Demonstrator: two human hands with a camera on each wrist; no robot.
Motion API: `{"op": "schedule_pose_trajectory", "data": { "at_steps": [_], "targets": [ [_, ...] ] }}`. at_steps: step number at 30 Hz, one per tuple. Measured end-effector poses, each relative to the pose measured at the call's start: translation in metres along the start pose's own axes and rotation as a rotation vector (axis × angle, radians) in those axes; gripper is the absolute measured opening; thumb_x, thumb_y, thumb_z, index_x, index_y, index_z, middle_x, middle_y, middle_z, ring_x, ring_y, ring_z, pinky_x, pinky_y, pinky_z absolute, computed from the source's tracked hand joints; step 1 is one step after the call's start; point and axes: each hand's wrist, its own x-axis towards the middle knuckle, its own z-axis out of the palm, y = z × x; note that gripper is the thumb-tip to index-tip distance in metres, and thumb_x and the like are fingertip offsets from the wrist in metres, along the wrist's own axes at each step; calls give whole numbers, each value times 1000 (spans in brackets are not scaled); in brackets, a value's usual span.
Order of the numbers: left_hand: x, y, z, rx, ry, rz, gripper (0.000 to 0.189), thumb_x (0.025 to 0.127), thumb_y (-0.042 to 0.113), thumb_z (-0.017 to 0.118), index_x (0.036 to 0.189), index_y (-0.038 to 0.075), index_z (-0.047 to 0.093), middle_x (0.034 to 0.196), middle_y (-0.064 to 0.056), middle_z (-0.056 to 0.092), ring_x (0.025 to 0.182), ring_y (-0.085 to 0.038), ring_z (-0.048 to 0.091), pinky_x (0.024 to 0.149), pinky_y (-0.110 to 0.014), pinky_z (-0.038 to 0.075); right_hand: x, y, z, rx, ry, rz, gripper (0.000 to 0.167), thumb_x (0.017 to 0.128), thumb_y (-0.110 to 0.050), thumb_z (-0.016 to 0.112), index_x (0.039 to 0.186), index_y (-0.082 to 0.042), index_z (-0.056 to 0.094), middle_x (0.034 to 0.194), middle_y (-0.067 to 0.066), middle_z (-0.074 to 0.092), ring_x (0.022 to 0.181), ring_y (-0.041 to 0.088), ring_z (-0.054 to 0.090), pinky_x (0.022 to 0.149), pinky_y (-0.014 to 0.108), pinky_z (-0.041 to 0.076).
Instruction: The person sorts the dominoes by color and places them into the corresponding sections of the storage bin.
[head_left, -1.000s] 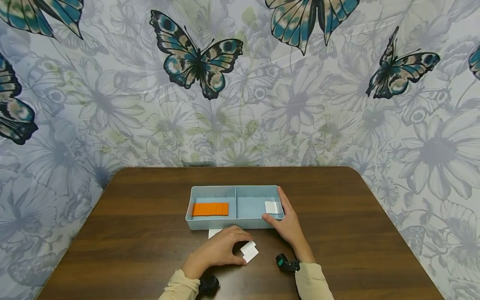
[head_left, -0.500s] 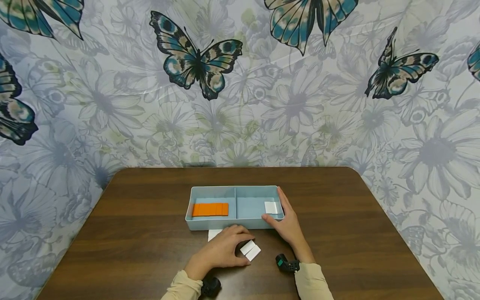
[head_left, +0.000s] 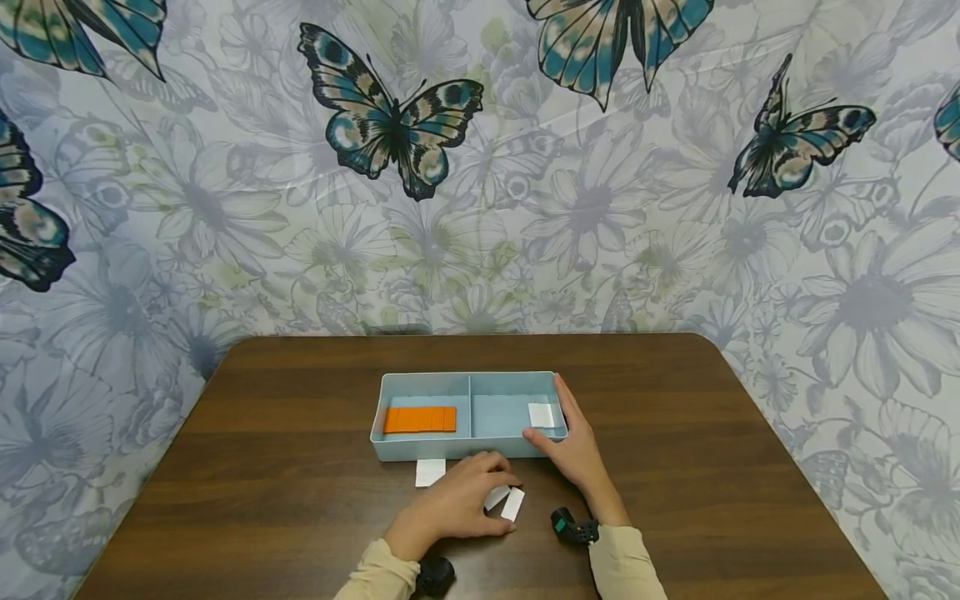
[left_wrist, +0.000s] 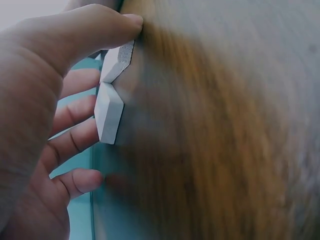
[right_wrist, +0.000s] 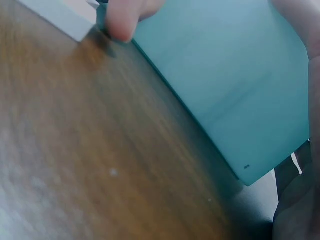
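Observation:
My left hand [head_left: 457,502] curves round two small white blocks [head_left: 513,504] on the table, in front of the box. In the left wrist view the thumb lies at the end of one white block [left_wrist: 116,62], and fingers touch the back of the other block [left_wrist: 108,113]; the two meet at a corner, set at an angle. My right hand [head_left: 577,450] grips the right end of the pale blue divided box [head_left: 450,451], thumb at the front rim and fingers along the side. The right wrist view shows the box's outer wall [right_wrist: 225,90] close up.
Orange blocks [head_left: 420,419] lie in a row in the box's left compartment. One white piece [head_left: 541,415] sits in the right compartment. Another white piece [head_left: 430,472] rests on the brown table [head_left: 285,467] against the box's front. A patterned cloth [head_left: 525,250] hangs behind.
My left hand has shifted slightly right, and the two white blocks under it have turned and moved right. More of the white piece at the box's front shows. The right hand has stayed put.

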Motion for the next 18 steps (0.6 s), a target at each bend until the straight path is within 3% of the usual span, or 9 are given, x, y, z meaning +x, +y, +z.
{"op": "schedule_pose_trajectory", "data": {
  "at_steps": [8,18],
  "targets": [
    [4,3,0,-5,-8,-28,43,84,43,84,117,17,76,109,8,62,99,-6,53,88,-24,48,1,1,0,-4,2,8,103,85,-29,86,165,-32,22,172,3,23,157,29,24,123,59,25],
    [0,3,1,35,68,-51,42,84,44,83,115,16,76,109,7,65,101,-9,57,91,-29,51,0,2,0,0,2,2,102,86,-28,85,165,-32,21,172,4,22,157,31,24,122,62,25]
  ]
}}
